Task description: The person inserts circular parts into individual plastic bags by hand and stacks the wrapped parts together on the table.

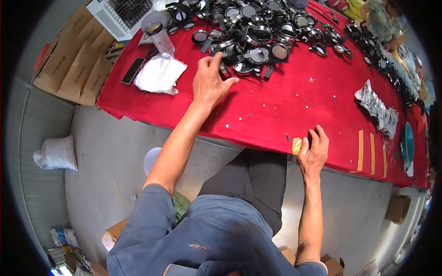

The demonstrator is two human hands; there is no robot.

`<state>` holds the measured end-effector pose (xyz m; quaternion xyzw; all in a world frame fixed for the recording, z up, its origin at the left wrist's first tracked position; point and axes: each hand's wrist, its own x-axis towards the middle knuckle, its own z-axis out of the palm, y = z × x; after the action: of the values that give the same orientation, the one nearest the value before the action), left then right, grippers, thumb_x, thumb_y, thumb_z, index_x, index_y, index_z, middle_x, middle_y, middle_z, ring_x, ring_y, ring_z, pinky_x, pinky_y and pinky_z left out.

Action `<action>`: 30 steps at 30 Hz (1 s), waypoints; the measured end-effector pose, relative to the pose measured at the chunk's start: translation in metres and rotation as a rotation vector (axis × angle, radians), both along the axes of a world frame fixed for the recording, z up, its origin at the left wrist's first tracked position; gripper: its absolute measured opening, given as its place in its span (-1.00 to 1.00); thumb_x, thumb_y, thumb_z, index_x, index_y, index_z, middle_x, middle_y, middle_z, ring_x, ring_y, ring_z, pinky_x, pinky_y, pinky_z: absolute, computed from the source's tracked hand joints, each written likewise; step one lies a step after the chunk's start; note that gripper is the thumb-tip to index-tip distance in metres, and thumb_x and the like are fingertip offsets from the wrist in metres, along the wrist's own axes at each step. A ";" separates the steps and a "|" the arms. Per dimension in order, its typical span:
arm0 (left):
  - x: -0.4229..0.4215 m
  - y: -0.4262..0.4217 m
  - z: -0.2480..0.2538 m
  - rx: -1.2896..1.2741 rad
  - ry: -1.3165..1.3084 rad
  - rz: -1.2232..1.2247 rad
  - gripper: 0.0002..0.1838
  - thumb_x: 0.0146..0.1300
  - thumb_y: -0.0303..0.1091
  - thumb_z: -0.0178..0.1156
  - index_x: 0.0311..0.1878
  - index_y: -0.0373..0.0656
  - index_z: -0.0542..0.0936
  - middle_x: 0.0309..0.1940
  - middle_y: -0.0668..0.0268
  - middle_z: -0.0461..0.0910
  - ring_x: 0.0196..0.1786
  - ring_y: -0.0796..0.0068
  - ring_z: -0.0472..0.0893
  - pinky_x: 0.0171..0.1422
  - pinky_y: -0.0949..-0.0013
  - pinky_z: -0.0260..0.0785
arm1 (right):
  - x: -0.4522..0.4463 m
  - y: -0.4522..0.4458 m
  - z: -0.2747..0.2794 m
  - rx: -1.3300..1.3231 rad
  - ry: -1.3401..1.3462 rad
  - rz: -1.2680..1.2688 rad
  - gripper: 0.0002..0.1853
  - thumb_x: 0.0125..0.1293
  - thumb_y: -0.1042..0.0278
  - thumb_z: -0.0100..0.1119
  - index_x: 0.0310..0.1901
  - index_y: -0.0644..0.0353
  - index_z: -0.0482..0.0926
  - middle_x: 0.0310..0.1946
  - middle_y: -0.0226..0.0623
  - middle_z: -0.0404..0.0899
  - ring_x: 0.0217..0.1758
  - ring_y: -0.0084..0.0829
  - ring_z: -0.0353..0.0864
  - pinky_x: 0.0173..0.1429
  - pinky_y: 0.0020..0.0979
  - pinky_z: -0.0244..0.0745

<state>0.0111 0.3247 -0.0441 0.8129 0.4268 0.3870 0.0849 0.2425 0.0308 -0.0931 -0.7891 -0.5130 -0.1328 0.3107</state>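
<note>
At the near edge of the round-parts pile, a dark strip is slanting between the left hand's wide-spread thumb and forefinger, the loosely bent right hand lying farther off.

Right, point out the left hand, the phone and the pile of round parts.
Left hand [208, 84]: head view, back of hand.
Phone [133, 71]: head view, upper face.
Pile of round parts [262, 34]: head view, middle.

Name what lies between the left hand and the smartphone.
The head view shows a crumpled white sheet, cloth or plastic, then bare red tablecloth nearer the left hand.
</note>
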 end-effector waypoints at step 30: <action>-0.042 0.028 0.008 -0.432 -0.547 -0.202 -0.67 0.52 -0.11 0.32 -0.10 -0.26 0.67 -0.27 0.21 0.72 -0.31 0.42 0.74 -0.22 0.36 0.58 | -0.003 0.003 0.000 0.011 -0.070 -0.060 -0.67 0.28 0.47 0.31 0.08 0.28 0.66 0.26 -0.02 0.57 0.32 0.01 0.55 0.39 -0.06 0.48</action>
<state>-0.0313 0.3525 -0.0365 0.6808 0.3779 0.4807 0.4032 0.2395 0.0334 -0.0931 -0.7972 -0.4990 -0.1722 0.2929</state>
